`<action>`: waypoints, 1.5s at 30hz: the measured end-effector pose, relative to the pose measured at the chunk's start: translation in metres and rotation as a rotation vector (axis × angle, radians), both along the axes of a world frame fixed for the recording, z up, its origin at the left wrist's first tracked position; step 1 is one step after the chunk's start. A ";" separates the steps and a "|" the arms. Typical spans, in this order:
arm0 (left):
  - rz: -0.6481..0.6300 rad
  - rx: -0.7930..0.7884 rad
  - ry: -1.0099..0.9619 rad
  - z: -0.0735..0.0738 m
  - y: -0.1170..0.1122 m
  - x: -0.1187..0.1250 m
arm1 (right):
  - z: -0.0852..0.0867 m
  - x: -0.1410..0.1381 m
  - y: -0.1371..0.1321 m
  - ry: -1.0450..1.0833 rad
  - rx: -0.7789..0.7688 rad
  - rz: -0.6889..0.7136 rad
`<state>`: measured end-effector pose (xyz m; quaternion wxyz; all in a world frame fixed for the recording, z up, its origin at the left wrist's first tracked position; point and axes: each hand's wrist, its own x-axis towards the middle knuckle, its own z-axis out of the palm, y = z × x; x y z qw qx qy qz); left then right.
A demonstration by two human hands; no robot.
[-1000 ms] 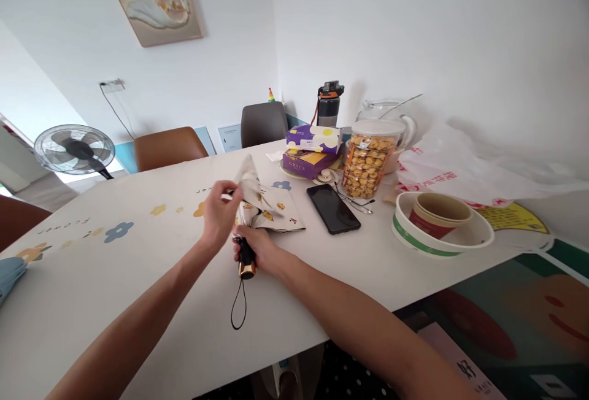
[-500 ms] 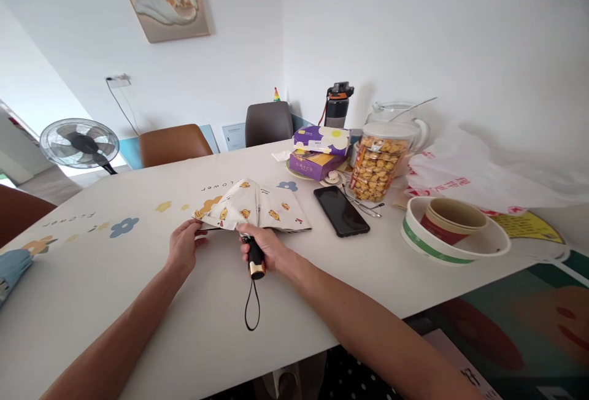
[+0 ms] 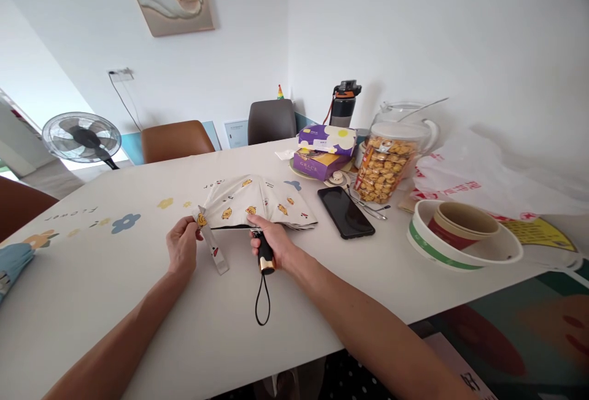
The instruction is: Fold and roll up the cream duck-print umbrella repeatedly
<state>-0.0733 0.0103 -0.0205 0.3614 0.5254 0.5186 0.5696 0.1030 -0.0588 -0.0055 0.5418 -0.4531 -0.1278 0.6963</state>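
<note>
A folding umbrella (image 3: pixel 271 194) with white cloth and a yellow chick print lies loosely folded on the table in front of me. My right hand (image 3: pixel 272 242) is wrapped round its black handle (image 3: pixel 265 253), which has a gold end and a black wrist loop. At the cloth's left edge, my left hand (image 3: pixel 184 243) pinches the cloth beside the umbrella's narrow strap (image 3: pixel 214 250), which hangs free toward me. The fingertips of the left hand are partly hidden.
Right of the umbrella lie a black phone (image 3: pixel 346 212) and glasses (image 3: pixel 375 208). Behind stand a snack jar (image 3: pixel 384 170), purple boxes (image 3: pixel 317 164) and a black bottle (image 3: pixel 343 105). Paper bowls (image 3: pixel 421 240) sit at the right, and a blue folded cloth item (image 3: pixel 13 268) at the far left.
The umbrella's strap has come into view and hangs from the left edge near my left hand. The cloth looks rounder and fuller. My right hand still holds the handle.
</note>
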 end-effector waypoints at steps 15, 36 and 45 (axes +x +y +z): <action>-0.041 -0.143 0.710 -0.006 0.022 -0.025 | 0.009 0.004 0.001 -0.166 -0.092 -0.006; -0.407 0.153 1.237 -0.024 0.084 0.078 | -0.001 0.001 0.005 -0.203 -0.019 -0.021; -0.163 0.112 1.146 -0.019 0.074 0.078 | 0.003 -0.002 0.002 -0.253 -0.061 -0.048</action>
